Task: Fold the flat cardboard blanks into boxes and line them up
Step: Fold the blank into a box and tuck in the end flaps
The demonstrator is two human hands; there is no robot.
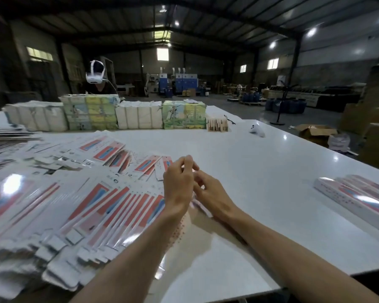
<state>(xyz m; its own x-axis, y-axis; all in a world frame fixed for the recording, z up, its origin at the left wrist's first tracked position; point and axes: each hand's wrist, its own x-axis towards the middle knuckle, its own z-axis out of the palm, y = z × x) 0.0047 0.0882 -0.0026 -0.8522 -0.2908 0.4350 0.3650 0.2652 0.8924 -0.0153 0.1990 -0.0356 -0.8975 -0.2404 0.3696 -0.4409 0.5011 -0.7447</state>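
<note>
A dim, steel-roofed warehouse is seen, and across its foreground a glossy white table (260, 171) reflects the ceiling lamps.

Just above that table, near its middle, one cardboard blank (184, 226) is held between both hands, its near end trailing down towards the tabletop. Its far end is pinched by the curled fingers of the left hand (178, 182) and the right hand (212, 193), which are set close together; the exact grip is smeared by blur. The blank is judged to be light, thin and springy, stiff only along its printed panels, with a slick laminated face that may slide under dry fingertips. It is best taken at the long edges beside the scored creases, since flaps and tabs would probably bend or crush if squeezed.

To the left, the flat blanks (85, 206) are fanned in a loose, overlapping heap that could easily be shifted. Well apart on the right, finished boxes (359, 195) are laid side by side. Wrapped bundles (138, 117) are ranged along the far edge, with a white controller (257, 130) nearby. An open carton (315, 132) is seen on the floor beyond.
</note>
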